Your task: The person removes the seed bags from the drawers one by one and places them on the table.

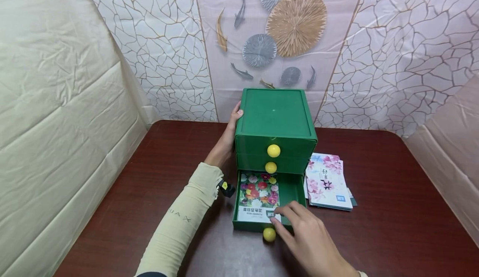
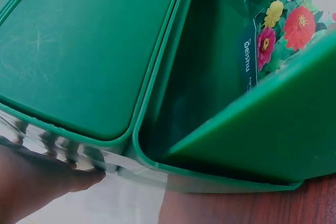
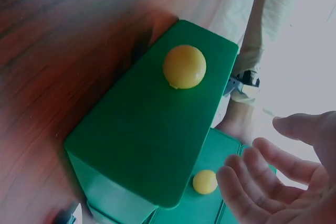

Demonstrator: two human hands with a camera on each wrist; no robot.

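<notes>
A small green drawer cabinet (image 1: pixel 275 112) stands on the table, its bottom drawer (image 1: pixel 293 187) pulled out. On the left side of that drawer lies a flower seed packet (image 1: pixel 258 191) printed with colourful blooms. My left hand (image 1: pixel 225 137) rests against the cabinet's left side; the left wrist view shows its fingers (image 2: pixel 84 178) along the clear side wall. Over the drawer's front right corner is my right hand (image 1: pixel 308 231), thumb and fingers apart, close to the packet's near edge. In the right wrist view its fingers (image 3: pixel 262 174) are loosely bent and hold nothing.
A stack of printed packets (image 1: pixel 327 181) with pink blossoms lies right of the cabinet. Yellow round knobs stick out from the drawer fronts, the lowest knob (image 1: pixel 269 234) nearest me. Patterned cloth (image 1: pixel 168 52) hangs behind the dark red table (image 1: pixel 389 194).
</notes>
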